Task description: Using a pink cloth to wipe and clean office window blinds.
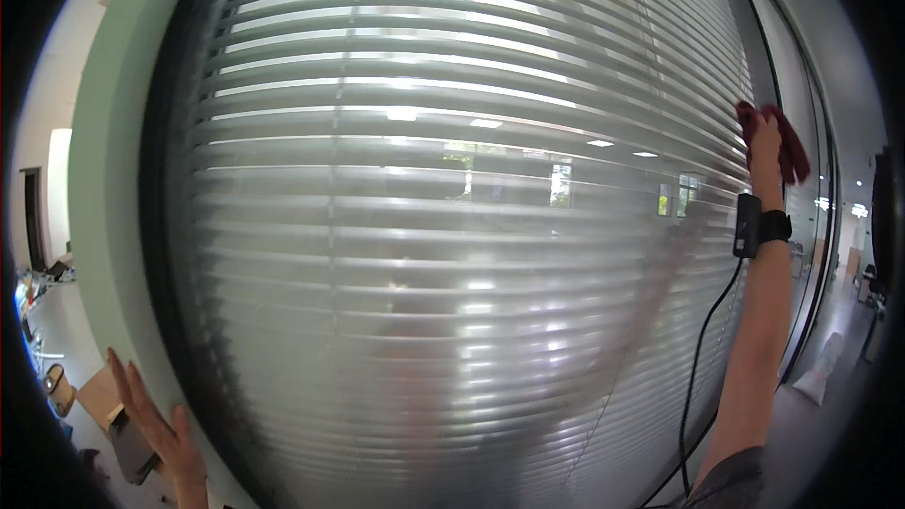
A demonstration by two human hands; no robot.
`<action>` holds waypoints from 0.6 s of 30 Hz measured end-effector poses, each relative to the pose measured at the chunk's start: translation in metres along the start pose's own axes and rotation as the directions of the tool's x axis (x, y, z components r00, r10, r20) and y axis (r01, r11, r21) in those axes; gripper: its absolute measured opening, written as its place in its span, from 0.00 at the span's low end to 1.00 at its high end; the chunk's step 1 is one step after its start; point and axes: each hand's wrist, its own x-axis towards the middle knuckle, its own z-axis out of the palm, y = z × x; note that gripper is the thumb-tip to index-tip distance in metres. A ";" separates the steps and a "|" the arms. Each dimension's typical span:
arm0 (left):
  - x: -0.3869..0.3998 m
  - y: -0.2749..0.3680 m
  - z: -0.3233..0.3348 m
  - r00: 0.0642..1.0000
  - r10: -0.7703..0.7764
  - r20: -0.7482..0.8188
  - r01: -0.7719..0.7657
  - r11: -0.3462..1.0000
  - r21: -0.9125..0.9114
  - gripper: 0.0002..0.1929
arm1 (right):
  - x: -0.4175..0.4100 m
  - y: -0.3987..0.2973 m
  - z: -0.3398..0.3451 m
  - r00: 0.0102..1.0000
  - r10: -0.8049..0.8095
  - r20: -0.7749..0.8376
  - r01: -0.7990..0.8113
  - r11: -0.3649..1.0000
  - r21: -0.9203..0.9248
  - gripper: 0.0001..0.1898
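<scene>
A tall glass pane (424,240) with horizontal blinds behind it fills the middle of the view, its lower part hazy and full of reflections. My right hand (766,141) is raised at the pane's right edge and grips a dark red cloth (793,148), which hangs down beside the fingers. A black device (746,226) is strapped to that wrist, with a black cable (696,360) running down from it. At the lower left, my left hand (159,431) is by the pale green frame (106,191), fingers spread and holding nothing.
Cardboard boxes (99,396) and mixed items lie on the floor at the lower left. On the right, past the dark window frame, a whitish bag (816,378) stands on the floor of a corridor, with chairs (871,283) farther back.
</scene>
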 end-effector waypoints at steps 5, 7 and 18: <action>0.004 -0.006 -0.016 0.998 0.053 0.026 -0.053 0.999 -0.013 0.29 | -0.132 -0.310 -0.094 0.573 -0.807 -0.145 0.701 0.574 -0.423 0.20; -0.004 -0.009 -0.026 0.999 0.025 0.043 -0.027 0.999 0.028 0.28 | -0.244 -0.427 -0.185 0.591 -0.806 -0.047 0.795 0.570 0.208 0.07; 0.017 0.004 -0.028 0.981 0.183 0.071 -0.191 0.974 0.122 0.29 | -0.312 -0.386 -0.212 0.559 -0.736 -0.382 0.728 0.214 0.651 0.19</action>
